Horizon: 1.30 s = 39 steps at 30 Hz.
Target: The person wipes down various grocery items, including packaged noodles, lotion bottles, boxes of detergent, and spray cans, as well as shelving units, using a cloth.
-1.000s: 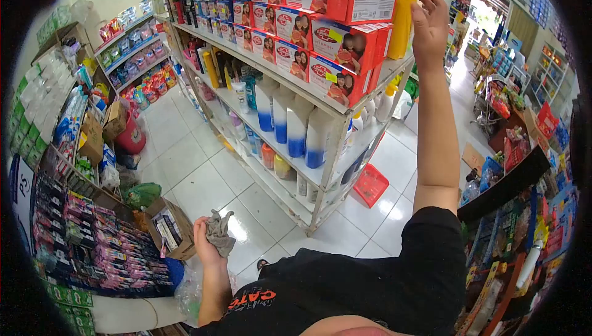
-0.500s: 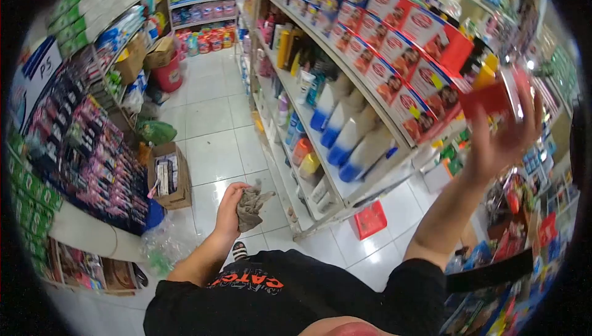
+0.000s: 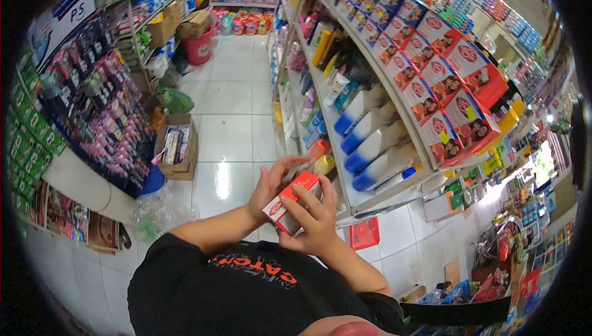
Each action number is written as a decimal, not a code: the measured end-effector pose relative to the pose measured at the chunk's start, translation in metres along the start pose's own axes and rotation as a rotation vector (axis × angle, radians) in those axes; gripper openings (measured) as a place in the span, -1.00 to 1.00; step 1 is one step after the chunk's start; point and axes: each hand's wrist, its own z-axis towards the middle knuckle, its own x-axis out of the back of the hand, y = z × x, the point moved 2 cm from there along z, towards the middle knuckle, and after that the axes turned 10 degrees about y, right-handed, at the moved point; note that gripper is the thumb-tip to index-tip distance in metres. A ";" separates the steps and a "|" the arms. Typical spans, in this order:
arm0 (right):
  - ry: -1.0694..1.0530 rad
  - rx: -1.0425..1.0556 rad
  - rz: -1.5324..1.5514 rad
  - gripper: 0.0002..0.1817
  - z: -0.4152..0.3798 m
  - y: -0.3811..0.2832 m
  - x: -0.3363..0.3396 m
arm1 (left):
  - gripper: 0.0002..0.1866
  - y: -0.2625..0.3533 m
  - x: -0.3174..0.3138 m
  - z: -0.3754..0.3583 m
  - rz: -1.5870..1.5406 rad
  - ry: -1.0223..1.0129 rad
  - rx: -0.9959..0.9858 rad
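A small red-and-white soap box (image 3: 276,208) is held in front of my chest, tilted. My right hand (image 3: 316,222) is closed round it, with the fingers across its upper side and the thumb below. My left hand (image 3: 269,183) is at the far side of the box, its fingers curled towards it. The grey rag in that hand is mostly hidden behind the fingers and the box. Stacked red, white and blue boxes (image 3: 438,77) of similar look fill the top shelf to the right.
Blue-and-white bottles (image 3: 373,142) line the shelf below the boxes. A red dustpan-like tray (image 3: 364,233) lies on the floor by the shelf end. On the left are an open carton (image 3: 179,166), a clear plastic bag (image 3: 161,214) and a rack of hanging packets (image 3: 102,111).
My right hand has come down and inward from beside the stacked boxes, bringing the soap box to my chest. My left hand has moved right and up to meet it. The view has shifted.
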 end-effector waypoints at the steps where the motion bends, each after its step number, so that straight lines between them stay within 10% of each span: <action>1: -0.013 0.010 -0.003 -0.36 -0.003 -0.001 -0.001 | -0.18 0.003 0.000 0.005 0.057 0.030 -0.030; 13: -0.136 -0.114 0.269 -0.26 -0.014 0.029 0.003 | -0.43 -0.007 0.009 -0.004 0.085 0.007 0.360; 21: 0.158 -0.502 0.429 -0.23 -0.053 0.054 -0.024 | -0.66 -0.008 0.025 0.001 -0.282 0.492 0.164; 26: -0.043 -0.787 0.529 -0.42 -0.061 0.035 -0.056 | -0.64 -0.040 0.054 0.004 -0.576 0.667 0.137; 29: -0.216 -0.977 0.650 -0.44 -0.100 0.064 -0.081 | -0.63 -0.044 0.051 -0.016 -0.151 0.702 -0.138; 33: 0.067 -1.153 0.865 -0.51 -0.086 0.052 -0.089 | -0.64 -0.028 0.057 -0.028 -0.111 0.643 -0.089; 39: -0.054 -1.341 1.365 -0.48 -0.061 0.033 -0.133 | -0.57 -0.009 0.097 -0.038 0.111 0.733 -0.148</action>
